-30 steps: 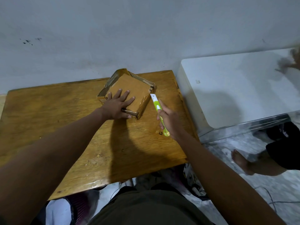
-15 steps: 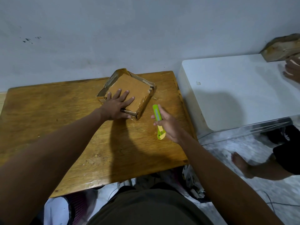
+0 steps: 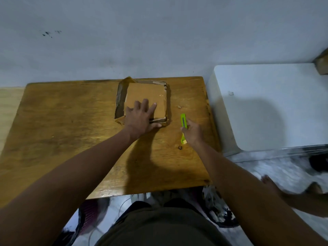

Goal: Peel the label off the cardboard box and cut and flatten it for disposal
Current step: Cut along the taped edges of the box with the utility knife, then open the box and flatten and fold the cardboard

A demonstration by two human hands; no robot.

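Note:
A low brown cardboard box (image 3: pixel 145 94) lies on the wooden table (image 3: pixel 62 125) near its far edge, square to me, with a taped flap standing up along its left side. My left hand (image 3: pixel 140 118) rests flat on the near part of its top, fingers spread. To the right of the box my right hand (image 3: pixel 192 133) grips a lime-green utility knife (image 3: pixel 183 121), its tip pointing away from me; no blade shows. The knife is clear of the box.
A white appliance top (image 3: pixel 276 107) stands right of the table, with a brown box corner (image 3: pixel 322 63) at its far right. Small cardboard scraps (image 3: pixel 179 107) lie near the knife. Another person's bare foot (image 3: pixel 271 185) is on the floor at right. A wall is close behind.
The knife's white blade, out a second ago near the box's right corner, no longer shows. My left hand has turned the box from a diagonal to square. My right hand drew back slightly.

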